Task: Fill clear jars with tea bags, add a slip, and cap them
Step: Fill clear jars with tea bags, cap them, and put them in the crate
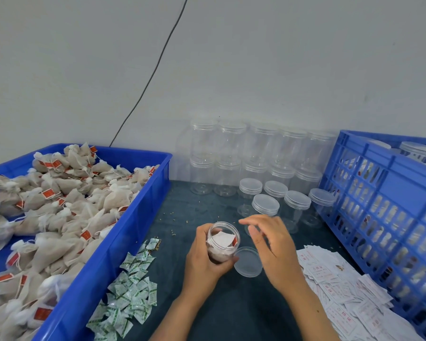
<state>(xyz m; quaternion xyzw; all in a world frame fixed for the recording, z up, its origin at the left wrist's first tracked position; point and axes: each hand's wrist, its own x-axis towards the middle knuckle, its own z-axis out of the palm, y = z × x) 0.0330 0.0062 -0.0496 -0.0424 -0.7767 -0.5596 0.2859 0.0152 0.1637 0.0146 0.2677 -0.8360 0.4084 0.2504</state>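
Right now my left hand (205, 259) grips an open clear jar (222, 243) tilted toward me, tea bags inside and a white slip (222, 238) lying on top of them. My right hand (271, 242) hovers just beside the jar's mouth, fingers loosely spread and holding nothing. Its lid (247, 262) lies on the dark table (207, 311), touching the jar's lower side. More slips (342, 291) are piled to my right, and loose tea bags (59, 205) fill the blue tray (103, 254) on my left

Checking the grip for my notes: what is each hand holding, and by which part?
The left hand grips the open jar round its side wall. The right hand holds nothing.
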